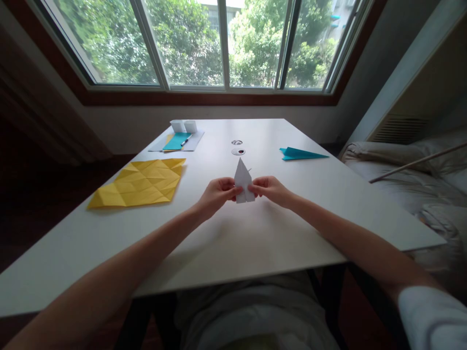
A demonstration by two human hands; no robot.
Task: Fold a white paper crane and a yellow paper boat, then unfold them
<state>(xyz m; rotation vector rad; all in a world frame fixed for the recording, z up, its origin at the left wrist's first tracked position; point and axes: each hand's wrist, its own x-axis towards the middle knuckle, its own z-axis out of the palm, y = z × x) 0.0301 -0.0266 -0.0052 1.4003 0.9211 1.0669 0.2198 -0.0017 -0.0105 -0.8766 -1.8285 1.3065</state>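
Between my two hands, a small piece of folded white paper (242, 178) is held above the table, its pointed tip facing away from me. My left hand (218, 194) pinches its left edge, thumb on the near face. On the opposite edge, my right hand (272, 190) grips it the same way between thumb and fingers. A short slit divides the paper's lower end. The fingers behind the paper are partly hidden.
On the white table (233, 253), a creased yellow sheet (142, 182) lies left and a blue paper plane (302, 154) right. Farther back are a blue sheet (175, 141), a pen (186, 139), two white folded boxes (183, 126) and round table fittings (238, 151).
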